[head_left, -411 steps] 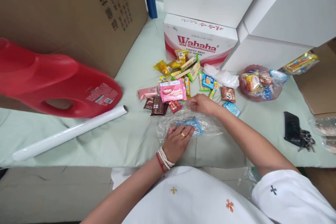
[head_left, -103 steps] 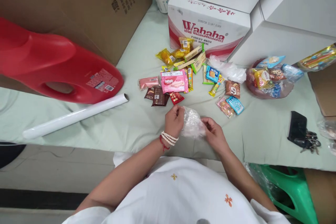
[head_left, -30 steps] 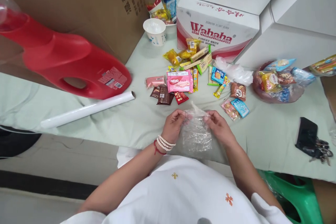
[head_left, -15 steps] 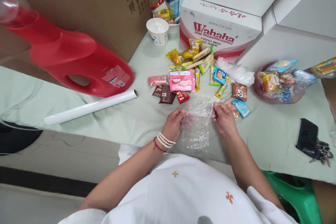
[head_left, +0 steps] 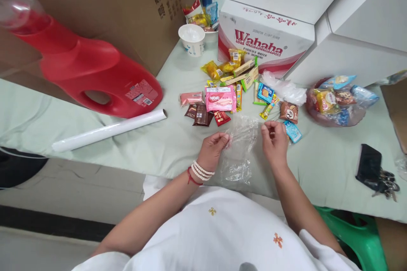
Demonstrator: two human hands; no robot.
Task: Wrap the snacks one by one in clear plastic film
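A crumpled clear plastic bag (head_left: 239, 154) lies on the pale green cloth (head_left: 152, 148) in front of me. My left hand (head_left: 212, 149), with bead bracelets at the wrist, pinches the bag's left edge. My right hand (head_left: 274, 143) hovers just right of the bag, fingers curled and slightly apart, holding nothing I can see. It is close to a blue snack packet (head_left: 292, 131). Beyond the bag lies a scatter of snack packets, among them a pink Nabati wafer pack (head_left: 220, 98) and dark chocolate bars (head_left: 200, 114).
A red jug (head_left: 85, 72) and a white paper roll (head_left: 108, 130) lie at left before a brown carton (head_left: 95, 4). A Wahaha box (head_left: 263, 38), white boxes, a paper cup (head_left: 191, 39), a plate of snacks (head_left: 337, 101), and a black pouch with keys (head_left: 370, 166) surround the area.
The bag was held stretched between both hands; now my right hand has let go of its edge and the bag has sagged onto the cloth. My left hand keeps its pinch.
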